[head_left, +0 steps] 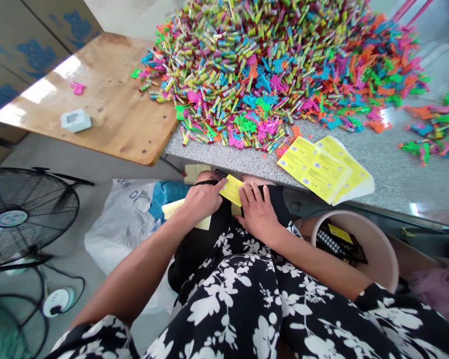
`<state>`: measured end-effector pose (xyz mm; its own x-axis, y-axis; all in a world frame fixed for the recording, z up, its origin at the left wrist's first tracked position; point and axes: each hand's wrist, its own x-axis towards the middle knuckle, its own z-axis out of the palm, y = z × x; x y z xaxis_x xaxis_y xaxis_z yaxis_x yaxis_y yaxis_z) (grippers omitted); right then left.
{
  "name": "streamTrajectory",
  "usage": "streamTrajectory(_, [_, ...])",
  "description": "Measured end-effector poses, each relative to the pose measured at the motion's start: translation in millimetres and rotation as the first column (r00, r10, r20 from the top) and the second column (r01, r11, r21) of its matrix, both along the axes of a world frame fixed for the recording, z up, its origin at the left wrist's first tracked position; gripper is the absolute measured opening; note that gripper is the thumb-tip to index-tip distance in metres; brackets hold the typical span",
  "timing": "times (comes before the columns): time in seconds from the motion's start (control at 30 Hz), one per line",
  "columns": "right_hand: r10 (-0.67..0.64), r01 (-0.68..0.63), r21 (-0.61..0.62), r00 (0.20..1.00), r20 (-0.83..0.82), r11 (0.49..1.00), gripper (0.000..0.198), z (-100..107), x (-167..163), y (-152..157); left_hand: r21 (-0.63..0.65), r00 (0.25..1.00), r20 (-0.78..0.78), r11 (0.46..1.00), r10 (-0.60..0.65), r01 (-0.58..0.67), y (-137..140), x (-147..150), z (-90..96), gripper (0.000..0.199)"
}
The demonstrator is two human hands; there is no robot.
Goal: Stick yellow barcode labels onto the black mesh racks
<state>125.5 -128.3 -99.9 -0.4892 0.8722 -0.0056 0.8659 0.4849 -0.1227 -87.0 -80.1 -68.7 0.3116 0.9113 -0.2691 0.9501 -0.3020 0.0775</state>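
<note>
A small yellow printed label (232,190) lies between my two hands over my lap. My left hand (202,203) is closed at the label's left end, its index finger stretched along the edge and the other fingers curled. My right hand (260,212) lies with its fingers out flat, the tips touching the label's right side; its thumb is lower down. Under my left wrist a pale yellow sheet (204,223) sticks out on both sides. Printed yellow label sheets (314,167) are stacked at the front edge of the grey speckled table (217,153).
A big heap of small striped tubes (224,75) and coloured plastic toy guns (381,75) covers the table. A wooden board (123,109) at left bears a white device (76,120). Around me are a black fan (30,219), a white sack (115,224) and a pale bucket (389,249).
</note>
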Motion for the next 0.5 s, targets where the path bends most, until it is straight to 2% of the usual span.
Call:
streamTrajectory(0.1, [-0.025, 0.025, 0.018, 1.000, -0.016, 1.000, 0.084, 0.3, 10.4, -8.4, -0.037, 1.000, -0.021, 0.999, 0.009, -0.010, 5.2, 6.9, 5.5, 0.072])
streamTrajectory(0.3, [-0.036, 0.037, 0.036, 0.999, -0.035, 0.999, 0.077, -7.7, 17.1, -11.8, -0.134, 0.990, -0.080, 0.986, -0.113, 0.102, 25.6, 21.0, 18.1, 0.090])
streamTrajectory(0.5, [-0.020, 0.020, 0.035, 1.000, 0.012, 0.999, 0.066, -5.5, 16.9, -11.1, -0.178, 0.985, -0.160, 0.983, -0.061, 0.032, 39.3, 21.2, 25.5, 0.094])
